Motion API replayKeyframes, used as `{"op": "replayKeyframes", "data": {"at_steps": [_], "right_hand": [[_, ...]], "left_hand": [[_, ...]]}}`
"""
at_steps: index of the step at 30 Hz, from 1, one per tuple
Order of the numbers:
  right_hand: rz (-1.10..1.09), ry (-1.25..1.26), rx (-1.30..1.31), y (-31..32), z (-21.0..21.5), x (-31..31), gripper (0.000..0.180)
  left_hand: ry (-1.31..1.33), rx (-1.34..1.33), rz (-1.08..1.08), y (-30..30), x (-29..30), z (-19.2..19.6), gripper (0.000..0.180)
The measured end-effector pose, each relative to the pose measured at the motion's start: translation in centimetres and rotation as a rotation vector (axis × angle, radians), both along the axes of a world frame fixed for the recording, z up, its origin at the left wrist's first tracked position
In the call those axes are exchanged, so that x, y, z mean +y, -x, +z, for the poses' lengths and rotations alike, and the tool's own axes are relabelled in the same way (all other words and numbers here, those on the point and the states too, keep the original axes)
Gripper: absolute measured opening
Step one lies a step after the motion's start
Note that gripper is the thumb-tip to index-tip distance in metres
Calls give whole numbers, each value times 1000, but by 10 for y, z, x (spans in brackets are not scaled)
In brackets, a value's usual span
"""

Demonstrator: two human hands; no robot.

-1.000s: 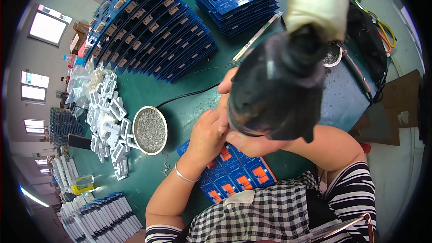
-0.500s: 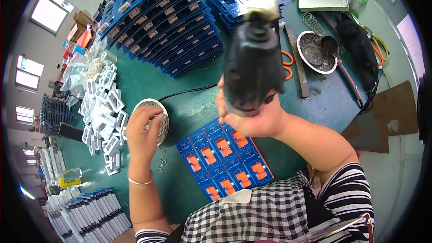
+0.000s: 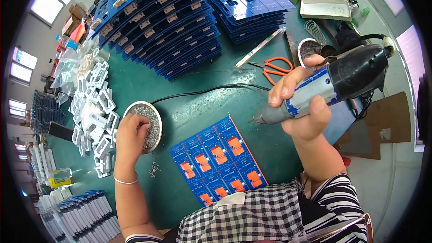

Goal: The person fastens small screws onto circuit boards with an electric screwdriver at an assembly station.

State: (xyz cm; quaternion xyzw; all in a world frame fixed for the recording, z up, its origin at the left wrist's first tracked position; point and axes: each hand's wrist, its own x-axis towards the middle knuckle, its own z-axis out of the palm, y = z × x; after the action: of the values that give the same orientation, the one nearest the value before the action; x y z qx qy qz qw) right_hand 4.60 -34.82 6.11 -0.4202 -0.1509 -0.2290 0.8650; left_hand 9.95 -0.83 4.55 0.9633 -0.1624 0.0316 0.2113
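My right hand [image 3: 310,119] is wrapped round an electric screwdriver [image 3: 362,73] with a black and blue-grey body. Its narrow tip points left, above the table to the right of a blue circuit board panel [image 3: 209,166]. That panel, with several orange rectangles on it, lies flat in front of me. My left hand [image 3: 129,137] reaches into a round white-rimmed bowl [image 3: 159,140] of small metal screws [image 3: 154,121]. Its fingers are bunched together at the screws; what they pinch is hidden. A few loose screws [image 3: 154,169] lie near the bowl.
Tall stacks of blue boards [image 3: 162,22] stand at the back. White plastic frames [image 3: 96,112] are heaped at the left. Orange-handled pliers [image 3: 276,67], a second bowl [image 3: 308,47] and an open box [image 3: 326,2] lie at the back right. A black cable [image 3: 198,91] crosses the table.
My right hand has swung the screwdriver to the right and tilted it from upright to nearly level, uncovering the pliers. My left fingers have closed down into the screws.
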Motion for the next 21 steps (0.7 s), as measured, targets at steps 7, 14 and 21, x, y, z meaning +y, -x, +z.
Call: {"op": "replayKeyframes", "data": {"at_steps": [7, 14, 21], "right_hand": [[-47, -43, 46, 0, -12, -7, 56], [-52, -43, 33, 2, -18, -11, 58], [-41, -84, 40, 3, -19, -11, 58]], "left_hand": [[-88, -12, 162, -2, 7, -4, 8], [-2, -69, 165, 8, -13, -2, 8], [433, 253, -228, 47, -118, -1, 10]]}}
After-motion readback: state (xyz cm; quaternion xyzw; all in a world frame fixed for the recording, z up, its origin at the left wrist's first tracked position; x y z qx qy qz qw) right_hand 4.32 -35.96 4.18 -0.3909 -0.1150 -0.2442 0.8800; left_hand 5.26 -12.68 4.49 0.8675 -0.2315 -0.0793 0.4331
